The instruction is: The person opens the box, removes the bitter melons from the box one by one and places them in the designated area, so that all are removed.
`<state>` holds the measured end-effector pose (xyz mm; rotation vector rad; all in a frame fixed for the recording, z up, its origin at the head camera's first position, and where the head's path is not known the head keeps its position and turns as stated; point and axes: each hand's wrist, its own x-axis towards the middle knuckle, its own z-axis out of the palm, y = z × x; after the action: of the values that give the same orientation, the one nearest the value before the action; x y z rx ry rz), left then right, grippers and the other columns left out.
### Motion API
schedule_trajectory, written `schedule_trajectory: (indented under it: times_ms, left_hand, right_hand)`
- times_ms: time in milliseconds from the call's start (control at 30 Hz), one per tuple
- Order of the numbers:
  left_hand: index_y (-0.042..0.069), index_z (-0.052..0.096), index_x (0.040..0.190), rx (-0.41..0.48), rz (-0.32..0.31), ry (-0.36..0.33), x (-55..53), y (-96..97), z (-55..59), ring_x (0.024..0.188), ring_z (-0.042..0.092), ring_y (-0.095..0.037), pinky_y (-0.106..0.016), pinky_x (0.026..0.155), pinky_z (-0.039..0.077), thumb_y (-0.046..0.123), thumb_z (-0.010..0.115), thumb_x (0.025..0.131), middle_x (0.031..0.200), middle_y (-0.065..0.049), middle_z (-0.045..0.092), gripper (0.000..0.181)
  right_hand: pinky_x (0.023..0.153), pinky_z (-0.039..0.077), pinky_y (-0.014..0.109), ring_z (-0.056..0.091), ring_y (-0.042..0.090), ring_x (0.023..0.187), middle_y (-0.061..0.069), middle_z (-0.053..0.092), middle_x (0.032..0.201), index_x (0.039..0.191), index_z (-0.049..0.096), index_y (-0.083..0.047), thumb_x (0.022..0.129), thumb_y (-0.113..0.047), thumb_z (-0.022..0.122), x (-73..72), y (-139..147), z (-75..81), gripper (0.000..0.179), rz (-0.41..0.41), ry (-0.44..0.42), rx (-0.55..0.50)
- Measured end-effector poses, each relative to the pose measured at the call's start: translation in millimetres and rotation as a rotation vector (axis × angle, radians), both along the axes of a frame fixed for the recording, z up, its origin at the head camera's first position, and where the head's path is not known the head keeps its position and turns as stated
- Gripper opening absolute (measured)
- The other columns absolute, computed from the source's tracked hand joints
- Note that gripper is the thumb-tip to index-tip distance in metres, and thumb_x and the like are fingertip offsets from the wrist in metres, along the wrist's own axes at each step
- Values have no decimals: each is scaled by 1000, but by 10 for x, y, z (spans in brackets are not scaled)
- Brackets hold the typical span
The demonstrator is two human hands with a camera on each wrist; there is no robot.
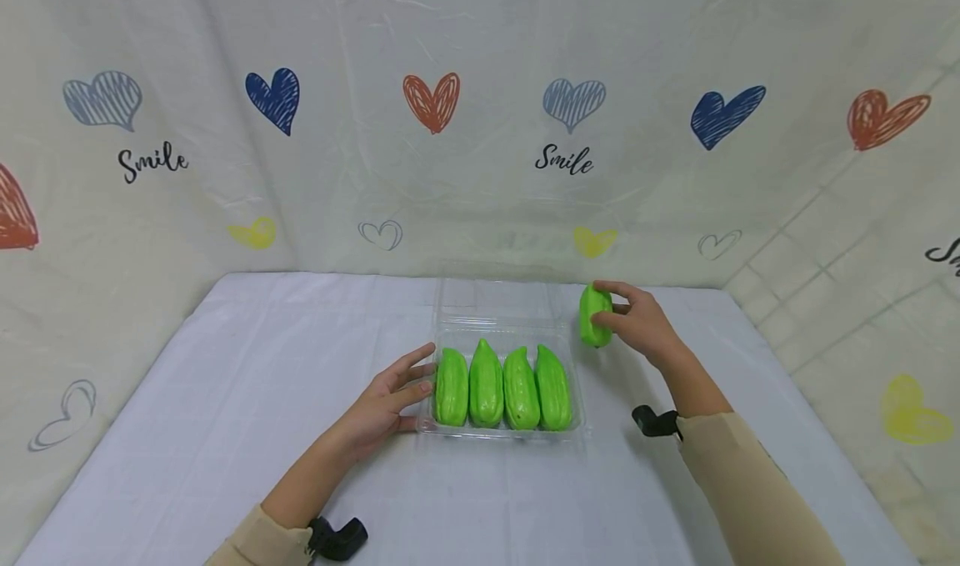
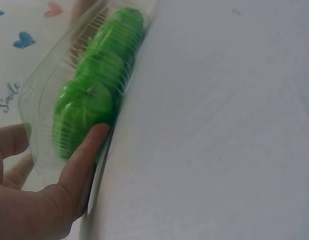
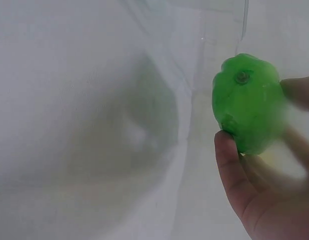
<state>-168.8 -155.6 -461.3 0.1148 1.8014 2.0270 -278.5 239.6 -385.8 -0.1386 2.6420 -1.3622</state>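
A clear plastic clamshell box [image 1: 504, 437] holds several long, bright green, ridged gourd-like vegetables [image 1: 486, 387], side by side with their tapered ends away from me. My left hand [image 1: 386, 399] rests at the box's left side, fingers spread and fairly straight against its edge. In the left wrist view one finger reaches along the low side wall, close to the green pieces [image 2: 84, 105]. Beyond the box's back right corner, my right hand [image 1: 637, 324] pinches another such green gourd-like vegetable [image 1: 595, 316] between thumb and fingers. Its stem end shows in the right wrist view [image 3: 247, 102].
The box's transparent lid [image 1: 495, 303] stands open at its back, near the table's far edge. A white cloth [image 1: 262, 383] covers the table. Behind hangs a pale sheet [image 1: 480, 191] printed with hearts and words. Black wrist mounts [image 1: 339, 539] sit on both arms.
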Motion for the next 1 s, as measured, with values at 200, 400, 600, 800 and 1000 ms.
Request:
schedule_trajectory:
  times_ms: [200,400,600,800,1000]
  left_hand:
    - [28,28,158,1,-4,0,3,1,2,137,41,-35,-41,82,58,16,56,102,158,-11,31,63]
    - [26,27,158,1,-2,5,1,0,5,137,41,-35,-40,82,59,16,55,102,158,-13,30,63]
    - [27,28,158,8,-5,3,-1,-9,3,138,40,-36,-41,82,59,15,56,102,158,-12,30,64]
    - [27,29,158,5,0,-1,-2,-10,7,138,40,-36,-41,81,59,16,57,102,158,-12,31,64]
    - [26,27,158,16,-12,8,-3,-2,5,140,37,-38,-43,84,59,17,57,102,159,-14,28,64]
  right_hand:
    - [104,46,55,44,40,138,20,35,156,153,41,-14,94,-20,66,-82,0,-72,64,-10,4,1]
    - [104,46,54,42,42,138,18,30,160,152,42,-11,94,-18,65,-170,-6,-149,63,-7,20,-1]
    - [104,46,53,41,43,139,18,29,160,151,42,-9,93,-16,65,-235,-11,-207,63,-19,15,-10]
    - [106,45,53,39,42,141,16,29,161,152,42,-10,92,-15,66,-323,2,-279,64,-33,1,-6]
    - [108,42,55,36,42,143,15,27,162,153,40,-12,92,-14,65,-401,24,-339,65,-56,-16,4]
